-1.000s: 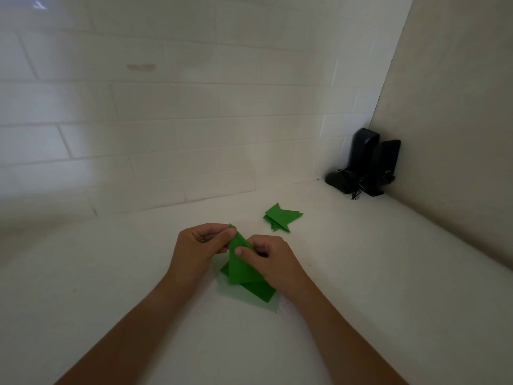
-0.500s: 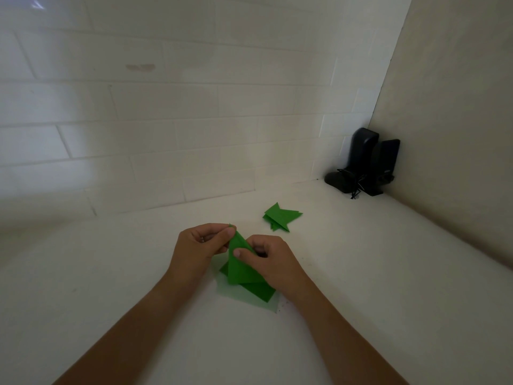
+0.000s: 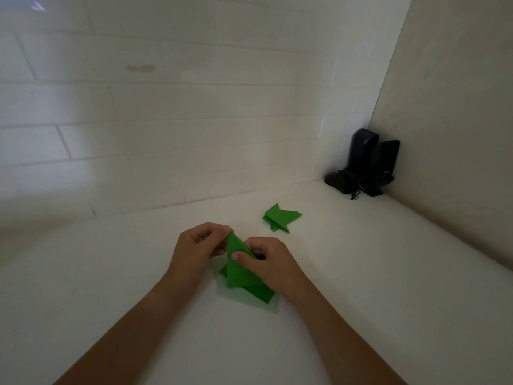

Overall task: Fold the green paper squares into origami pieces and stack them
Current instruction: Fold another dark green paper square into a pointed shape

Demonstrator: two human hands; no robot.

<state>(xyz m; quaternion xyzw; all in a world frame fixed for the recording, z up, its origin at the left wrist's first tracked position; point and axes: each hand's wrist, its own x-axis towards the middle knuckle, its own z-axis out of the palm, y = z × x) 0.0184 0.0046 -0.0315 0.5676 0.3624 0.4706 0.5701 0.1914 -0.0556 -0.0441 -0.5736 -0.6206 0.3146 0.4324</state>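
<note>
While both hands work close together, this is how things look.
Wall: white tiles (image 3: 166, 107), flat and smooth, rise up far past the hands.
Counter: a white, smooth top (image 3: 361, 287) lies under the hands.
Black things: two tall dark shapes (image 3: 369, 165) stand in the corner, far off past the right hand.
Left hand: the left hand (image 3: 197, 248) has curled fingers and pinches the pointy top of the paper.
Right hand: the right hand (image 3: 269, 262) has curled fingers and its thumb presses on the front of the paper.
Paper in hands: a green paper triangle (image 3: 238, 270), thin and flat with sharp edges, sits between the two hands.
Paper below: more green paper (image 3: 261, 295) lies flat on the counter under the hands.
Folded pile: pointy green folded pieces (image 3: 280, 221) lie stacked past the right hand.
</note>
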